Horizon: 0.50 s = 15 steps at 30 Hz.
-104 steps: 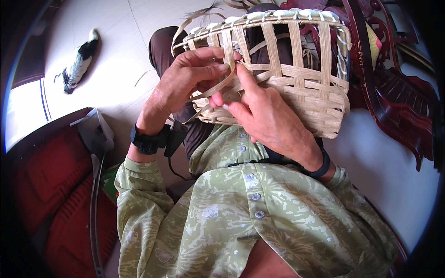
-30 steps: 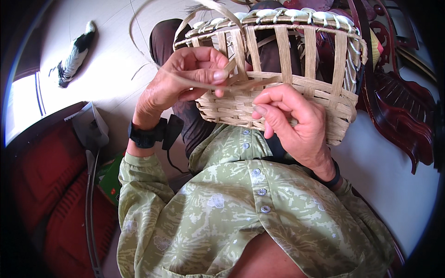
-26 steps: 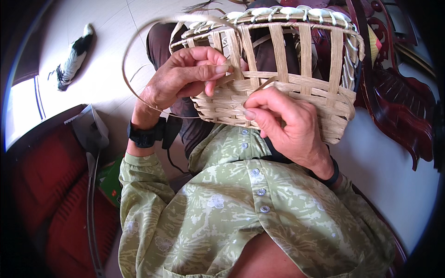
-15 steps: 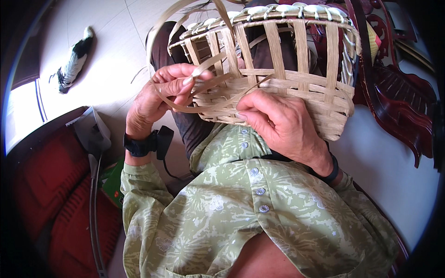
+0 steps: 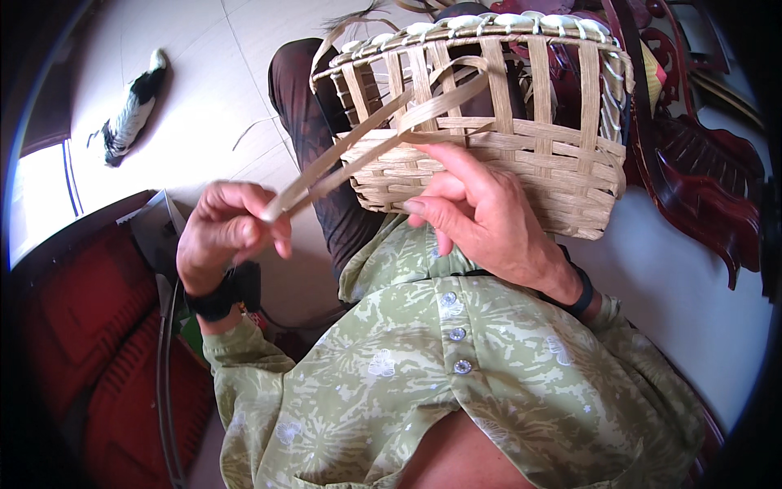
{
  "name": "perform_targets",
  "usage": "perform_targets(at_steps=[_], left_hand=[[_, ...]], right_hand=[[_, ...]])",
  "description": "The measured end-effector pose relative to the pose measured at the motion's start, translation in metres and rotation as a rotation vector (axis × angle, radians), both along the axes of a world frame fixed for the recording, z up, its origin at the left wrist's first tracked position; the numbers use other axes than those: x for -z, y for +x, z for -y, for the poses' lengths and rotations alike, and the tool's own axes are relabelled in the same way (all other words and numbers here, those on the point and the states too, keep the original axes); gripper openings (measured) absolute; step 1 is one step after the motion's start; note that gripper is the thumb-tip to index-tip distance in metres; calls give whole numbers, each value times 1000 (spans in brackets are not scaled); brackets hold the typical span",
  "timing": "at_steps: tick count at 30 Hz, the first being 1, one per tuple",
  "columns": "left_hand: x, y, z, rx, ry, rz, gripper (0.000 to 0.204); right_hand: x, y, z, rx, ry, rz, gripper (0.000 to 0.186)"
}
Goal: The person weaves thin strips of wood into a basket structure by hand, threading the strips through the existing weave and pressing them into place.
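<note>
A partly woven basket (image 5: 562,155) leans across my lap, tight weave at its near part and bare upright strips toward the laced, pale rim (image 5: 497,24). My left hand (image 5: 232,228), out to the left of the basket, pinches a flat tan weaving strip (image 5: 326,171). From those fingers the strip stretches up to the basket and bends in a loop in front of the upright strips. My right hand (image 5: 493,204) rests at the basket's near side, index finger stretched along the woven rows and thumb apart from it. Nothing shows gripped in it.
Carved dark red wooden furniture (image 5: 700,179) stands close on the right. At the lower left is a red seat (image 5: 90,326), with a grey long-handled object (image 5: 163,277) beside it. A black-and-white furry shape (image 5: 134,106) lies on the tiled floor.
My left hand has moved left and down, away from the basket, drawing the strip out into a long, narrow loop. My right hand's fingers have spread from a closed grip.
</note>
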State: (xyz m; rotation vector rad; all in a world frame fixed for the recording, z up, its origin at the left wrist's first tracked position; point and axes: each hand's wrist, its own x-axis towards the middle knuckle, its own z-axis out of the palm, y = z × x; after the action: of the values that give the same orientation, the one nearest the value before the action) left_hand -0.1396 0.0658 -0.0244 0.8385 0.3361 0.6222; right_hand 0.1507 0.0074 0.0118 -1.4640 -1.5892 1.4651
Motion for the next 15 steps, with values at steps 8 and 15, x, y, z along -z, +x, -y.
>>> perform_targets(at_steps=[8, 15], left_hand=[[-3, -20, 29, 30, 42, -220, 13], [-11, -25, 35, 378, 54, -531, 25]], right_hand=[[-5, -9, -11, 233, -449, -577, 50], [8, -26, -19, 342, -759, -938, 25]])
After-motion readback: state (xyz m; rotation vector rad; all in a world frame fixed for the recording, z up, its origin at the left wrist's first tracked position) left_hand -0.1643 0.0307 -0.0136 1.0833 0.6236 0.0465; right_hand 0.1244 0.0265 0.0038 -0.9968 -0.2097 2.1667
